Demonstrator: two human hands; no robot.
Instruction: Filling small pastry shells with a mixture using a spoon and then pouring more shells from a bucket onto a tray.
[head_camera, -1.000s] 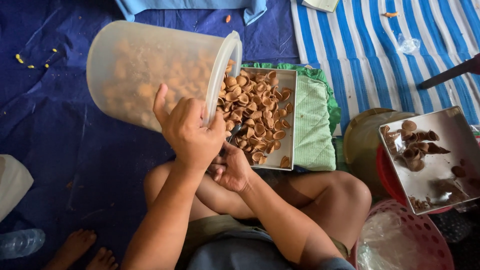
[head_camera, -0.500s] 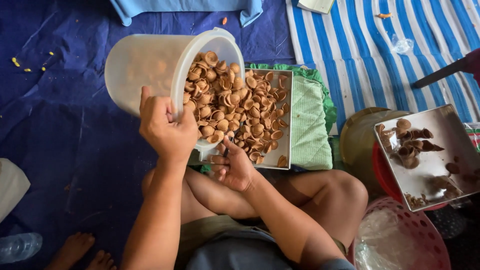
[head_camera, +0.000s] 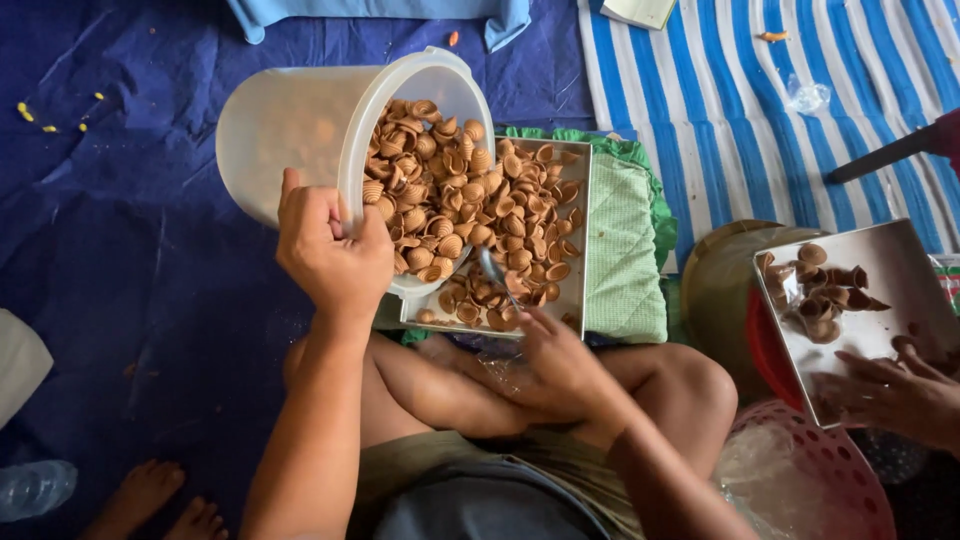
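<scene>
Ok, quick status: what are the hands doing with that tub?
Left hand grips the tilted tub by its rim. Right hand holds a spoon at the tray. Brown shells spilling onto tray.

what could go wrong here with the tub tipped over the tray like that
1. The left hand grips only the rim of the tilted plastic tub; it might slip or dump too fast.
2. The metal tray already looks heaped with small brown cone shells, so more could spill onto the green cloth.
3. The right hand holds a spoon under the flow and may get buried.
</scene>
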